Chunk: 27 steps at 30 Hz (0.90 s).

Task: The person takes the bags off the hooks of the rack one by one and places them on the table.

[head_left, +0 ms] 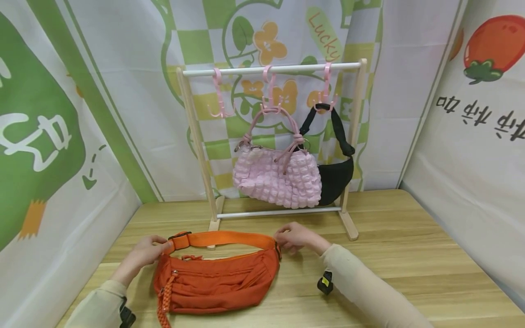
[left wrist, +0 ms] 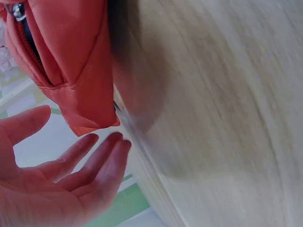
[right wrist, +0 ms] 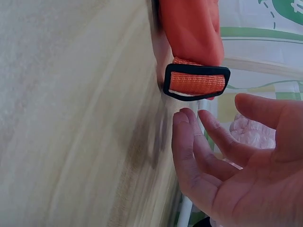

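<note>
An orange waist bag [head_left: 217, 282] lies on the table, its strap [head_left: 229, 238] arched behind it and a braided cord hanging from its zipper. My left hand [head_left: 148, 251] is at the bag's left end, near the strap's black buckle [head_left: 180, 241]. In the left wrist view that hand's thumb and fingers [left wrist: 102, 165] are spread apart around the bag's end; whether they touch it is hard to tell. By the right end, my right hand [head_left: 296, 238] has its fingers loosely bent. The right wrist view shows a black strap ring [right wrist: 196, 82] just beyond these fingertips, apart from them.
Behind the bag stands a wooden rack [head_left: 198, 146] with a metal top rail. Pink hooks [head_left: 219, 95] hang on it. A pink puffy handbag [head_left: 279, 177] and a black bag [head_left: 336, 180] hang from two of them. Printed cloth walls surround the table [head_left: 393, 237].
</note>
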### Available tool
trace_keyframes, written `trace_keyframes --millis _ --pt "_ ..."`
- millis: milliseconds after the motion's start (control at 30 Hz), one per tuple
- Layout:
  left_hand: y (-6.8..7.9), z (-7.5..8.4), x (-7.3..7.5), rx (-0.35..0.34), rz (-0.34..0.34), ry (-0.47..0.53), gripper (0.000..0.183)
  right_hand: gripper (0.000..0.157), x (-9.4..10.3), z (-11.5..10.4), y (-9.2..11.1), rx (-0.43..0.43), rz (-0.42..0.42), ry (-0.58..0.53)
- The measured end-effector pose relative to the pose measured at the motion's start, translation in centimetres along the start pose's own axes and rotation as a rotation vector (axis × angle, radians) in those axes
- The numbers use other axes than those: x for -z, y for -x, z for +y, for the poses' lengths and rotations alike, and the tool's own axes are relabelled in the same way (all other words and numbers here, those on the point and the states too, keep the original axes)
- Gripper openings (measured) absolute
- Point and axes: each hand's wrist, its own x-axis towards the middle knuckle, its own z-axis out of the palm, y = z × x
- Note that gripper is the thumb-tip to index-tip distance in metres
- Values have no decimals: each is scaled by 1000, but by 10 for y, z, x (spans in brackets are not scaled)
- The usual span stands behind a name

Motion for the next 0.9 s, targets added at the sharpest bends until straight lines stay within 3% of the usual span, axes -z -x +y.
trace_keyframes --millis 300,700,900 --pt "4 13 2 -29 19 -58 58 29 10 -4 4 27 30 30" --pt "5 35 -2 -117 75 -139 57 29 27 -11 10 86 82 88" --pt "5 44 -5 -145 102 -154 59 27 32 -9 11 131 169 111"
